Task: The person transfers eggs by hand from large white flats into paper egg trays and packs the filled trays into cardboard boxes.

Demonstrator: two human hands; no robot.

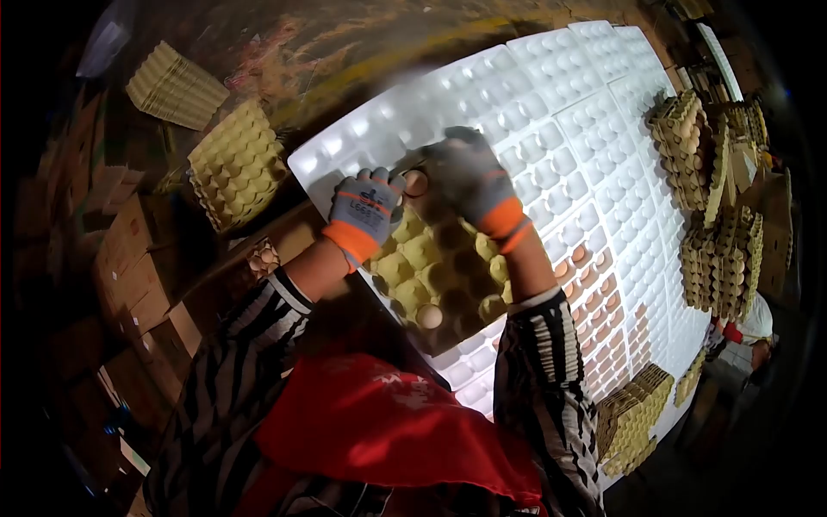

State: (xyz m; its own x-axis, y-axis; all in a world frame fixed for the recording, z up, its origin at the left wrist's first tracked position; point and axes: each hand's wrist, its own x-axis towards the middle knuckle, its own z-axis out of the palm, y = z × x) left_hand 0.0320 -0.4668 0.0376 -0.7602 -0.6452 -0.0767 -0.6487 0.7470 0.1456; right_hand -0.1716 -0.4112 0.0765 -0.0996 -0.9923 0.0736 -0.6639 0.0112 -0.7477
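Note:
A yellow-brown egg tray (413,267) lies at the near edge of the white moulded trays (551,164). One pale egg (430,316) sits in its lower part. My left hand (366,207), in a grey and orange glove, is at the tray's far left corner with its fingers bent. Just to its right a brown egg (415,183) shows between the hands; whether either hand grips it is unclear. My right hand (465,172), gloved alike, is over the tray's far right part, smeared by motion, and what it holds is hidden.
Brown eggs (594,293) fill part of the white trays. Stacked egg trays stand at the right (722,258), lower right (633,414) and upper left (237,164). Cardboard boxes (129,258) are at the left. Another person (748,336) is at the far right.

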